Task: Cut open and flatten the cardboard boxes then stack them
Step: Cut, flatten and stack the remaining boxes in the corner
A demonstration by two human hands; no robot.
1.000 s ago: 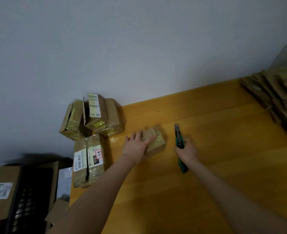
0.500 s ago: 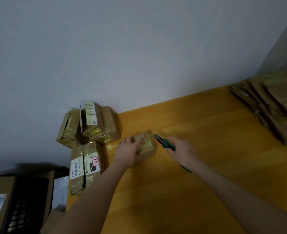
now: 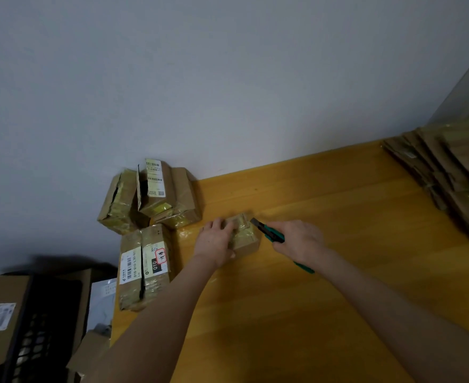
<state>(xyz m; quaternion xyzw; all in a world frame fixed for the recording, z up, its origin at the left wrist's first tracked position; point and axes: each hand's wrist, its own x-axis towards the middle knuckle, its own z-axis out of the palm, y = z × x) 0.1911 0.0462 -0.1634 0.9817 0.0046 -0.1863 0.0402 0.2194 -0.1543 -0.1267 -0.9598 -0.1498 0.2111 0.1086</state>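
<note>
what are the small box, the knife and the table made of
The small box: matte brown cardboard under shiny yellowish tape that glints. The knife: green handle looks plastic; the dark front end may be metal, too small to tell. The table: yellow wood or wood-look laminate, with long grain lines and a soft sheen.

The right hand (image 3: 299, 239) half hides the knife (image 3: 272, 235); the flattened stack (image 3: 448, 175) runs off-frame.

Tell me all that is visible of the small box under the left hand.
The small box is brown cardboard wrapped in glossy yellowish tape, closed, unflattened. It lies on the table, right of the other parcels. The left hand holds its left side; the utility knife in the right hand points at its far right corner.
</note>
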